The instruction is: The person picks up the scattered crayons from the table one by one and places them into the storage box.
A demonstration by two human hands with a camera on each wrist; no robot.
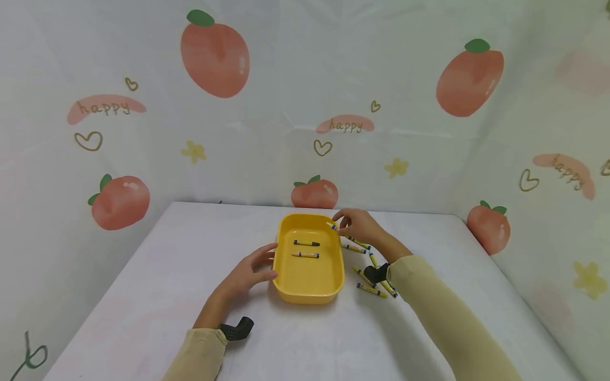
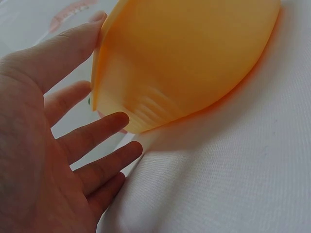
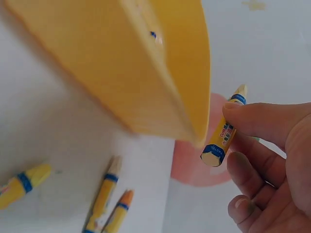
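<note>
A yellow tray (image 1: 310, 280) stands on the white table with a dark-tipped crayon (image 1: 307, 243) and a pale-tipped crayon (image 1: 305, 255) lying inside. My left hand (image 1: 250, 269) is at the tray's left side, its fingers spread and thumb tip touching the rim; in the left wrist view the hand (image 2: 63, 141) shows extended fingers beside the tray wall (image 2: 184, 58). Over the tray's far right corner, my right hand (image 1: 359, 226) pinches a pale crayon. The right wrist view shows this crayon (image 3: 226, 128) between thumb and fingers of the hand (image 3: 272, 155), just outside the rim.
Several crayons (image 1: 371, 290) lie scattered on the table to the right of the tray, some beneath the right wrist. A white cloth (image 1: 267, 106) printed with peaches hangs behind the table (image 1: 190, 238). Each wrist wears a black device (image 1: 237, 329).
</note>
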